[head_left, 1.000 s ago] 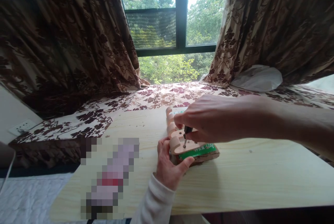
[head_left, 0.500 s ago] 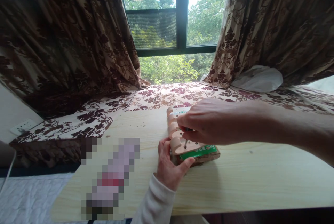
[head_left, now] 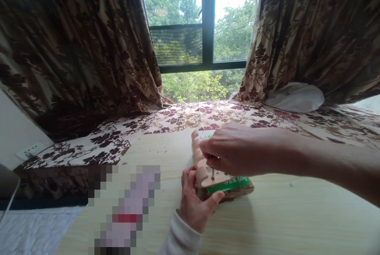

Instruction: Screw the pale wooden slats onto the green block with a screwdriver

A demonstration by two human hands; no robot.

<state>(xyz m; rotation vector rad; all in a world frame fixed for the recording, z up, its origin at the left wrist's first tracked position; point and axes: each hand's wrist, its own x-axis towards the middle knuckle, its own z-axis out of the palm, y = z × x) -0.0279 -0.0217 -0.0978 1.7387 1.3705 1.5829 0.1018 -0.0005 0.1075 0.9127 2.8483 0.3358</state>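
A pale wooden piece with rounded, notched ends [head_left: 203, 175] lies on a green-labelled pack [head_left: 228, 185], whose near side looks brown and worn. My left hand [head_left: 194, 199] is closed round the near left corner of both, thumb along the pack's front and fingers at the wood's left side. Over the wood, my right hand [head_left: 234, 150] grips a screwdriver [head_left: 213, 172]; its handle is mostly hidden in the fingers. The metal shaft points down at a screw near the wood's front end. Further notched parts run back behind this one, partly covered by my right hand.
A blurred-out long object [head_left: 130, 207] lies on the light wooden table [head_left: 282, 215] to the left. Behind the table is a flower-patterned cloth ledge [head_left: 190, 114] under the window, with a white plastic bag [head_left: 297, 97] at the right. Patterned curtains [head_left: 97, 41] hang on both sides.
The view has tilted up a little, so everything sits lower in the picture. Both hands keep their places on the wood, pack and screwdriver.
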